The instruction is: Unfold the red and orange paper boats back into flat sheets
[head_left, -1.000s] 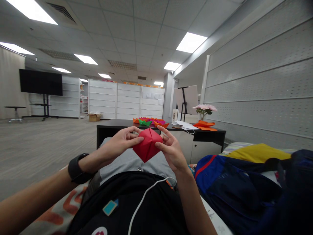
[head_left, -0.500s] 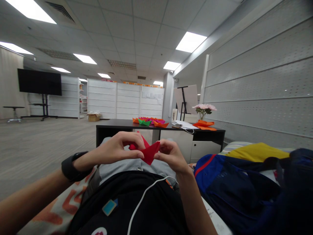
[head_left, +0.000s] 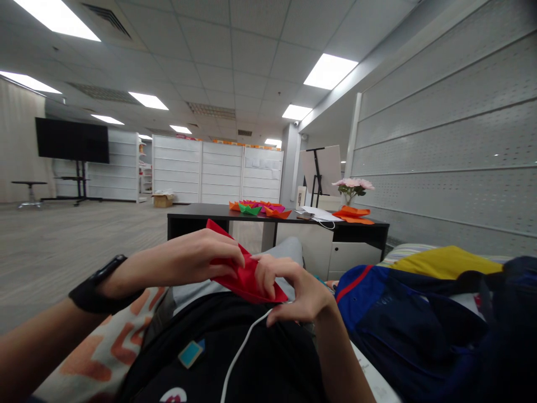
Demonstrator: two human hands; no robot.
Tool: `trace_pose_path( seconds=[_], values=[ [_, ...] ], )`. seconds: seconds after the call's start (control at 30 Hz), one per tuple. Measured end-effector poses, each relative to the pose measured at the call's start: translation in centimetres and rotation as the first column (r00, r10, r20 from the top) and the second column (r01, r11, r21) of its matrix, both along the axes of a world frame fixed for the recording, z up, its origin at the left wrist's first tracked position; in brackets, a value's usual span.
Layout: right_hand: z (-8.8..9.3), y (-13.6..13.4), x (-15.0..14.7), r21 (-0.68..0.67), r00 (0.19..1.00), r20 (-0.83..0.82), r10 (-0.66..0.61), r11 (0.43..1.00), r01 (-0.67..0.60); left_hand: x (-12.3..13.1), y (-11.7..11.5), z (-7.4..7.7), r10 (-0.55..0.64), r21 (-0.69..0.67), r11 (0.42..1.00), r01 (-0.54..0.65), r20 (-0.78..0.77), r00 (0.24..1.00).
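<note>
A folded red paper piece (head_left: 241, 277) lies flattened over my lap, between both hands. My left hand (head_left: 188, 262) covers its upper left part, fingers curled and pinching the fold; one red corner sticks up above that hand. My right hand (head_left: 293, 288) grips the lower right edge, fingers pressed down on the crease. A black watch (head_left: 94, 285) sits on my left wrist. Below the hands are my black top and a white cable (head_left: 241, 350).
A black desk (head_left: 277, 224) ahead carries several coloured folded paper pieces (head_left: 258, 209), orange paper (head_left: 352, 214), white sheets and a vase of pink flowers (head_left: 351, 187). Blue and yellow cloth (head_left: 411, 313) is heaped on my right. Open floor, a screen stand (head_left: 71, 145) and white shelving lie left.
The puffed red shape was squeezed flat and lowered toward my lap. Both hands moved down with it, and my left forearm dropped lower.
</note>
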State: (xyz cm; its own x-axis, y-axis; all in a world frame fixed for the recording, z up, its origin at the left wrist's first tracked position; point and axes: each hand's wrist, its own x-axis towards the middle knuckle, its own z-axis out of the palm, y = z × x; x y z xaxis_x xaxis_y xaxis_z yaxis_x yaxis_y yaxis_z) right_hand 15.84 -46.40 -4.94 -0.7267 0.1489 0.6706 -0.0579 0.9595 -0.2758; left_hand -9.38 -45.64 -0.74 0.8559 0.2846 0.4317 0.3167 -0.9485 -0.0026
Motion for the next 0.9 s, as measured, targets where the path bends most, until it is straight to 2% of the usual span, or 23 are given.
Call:
trace_pose_path(
  seconds=[0.07,0.17,0.23,0.3,0.37,0.43,0.47,0.53,0.63,0.77,0.9],
  values=[
    [-0.1,-0.2,0.1,0.062,0.981,-0.043,-0.189,0.98,0.191,0.2,-0.1,0.1,-0.009,0.019,1.0,0.008,0.038,0.999],
    [-0.1,-0.8,0.1,0.192,0.876,-0.083,-0.475,0.855,0.482,0.6,0.0,-0.4,0.017,0.065,0.998,-0.025,0.127,0.992],
    [-0.1,-1.5,-0.1,0.282,0.825,-0.079,-0.56,0.781,0.557,0.9,0.0,-0.9,0.051,0.097,0.993,-0.069,0.181,0.982],
    [0.0,-2.2,-0.3,0.315,0.812,-0.073,-0.58,0.759,0.57,1.1,-0.1,-1.2,0.063,0.112,0.99,-0.087,0.2,0.978],
    [0.2,-2.7,-0.4,0.235,0.837,-0.075,-0.543,0.806,0.544,1.0,-0.4,-1.0,-0.001,0.15,0.988,-0.031,0.211,0.977],
    [0.4,-3.0,-0.1,0.032,0.867,-0.088,-0.49,0.869,0.494,0.8,-0.6,-0.5,-0.114,0.212,0.975,0.065,0.225,0.968],
    [0.5,-3.0,0.1,-0.083,0.872,-0.103,-0.478,0.878,0.471,0.6,-0.7,-0.2,-0.155,0.219,0.97,0.107,0.219,0.963],
    [0.7,-2.7,0.5,-0.274,0.858,-0.135,-0.496,0.851,0.448,0.3,-0.8,0.4,-0.167,0.135,0.98,0.143,0.186,0.968],
    [0.7,-2.1,1.0,-0.445,0.826,-0.166,-0.538,0.788,0.424,0.2,-0.8,0.8,-0.048,-0.119,0.99,0.07,0.178,0.983],
    [0.6,-1.5,1.3,-0.576,0.809,-0.193,-0.556,0.732,0.365,0.6,-0.7,0.6,0.154,-0.42,0.907,-0.029,0.267,0.951],
    [0.6,-0.9,1.5,-0.559,0.758,-0.221,-0.614,0.716,0.418,0.6,-0.3,0.6,0.245,-0.513,0.855,-0.075,0.271,0.931]
  ],
)
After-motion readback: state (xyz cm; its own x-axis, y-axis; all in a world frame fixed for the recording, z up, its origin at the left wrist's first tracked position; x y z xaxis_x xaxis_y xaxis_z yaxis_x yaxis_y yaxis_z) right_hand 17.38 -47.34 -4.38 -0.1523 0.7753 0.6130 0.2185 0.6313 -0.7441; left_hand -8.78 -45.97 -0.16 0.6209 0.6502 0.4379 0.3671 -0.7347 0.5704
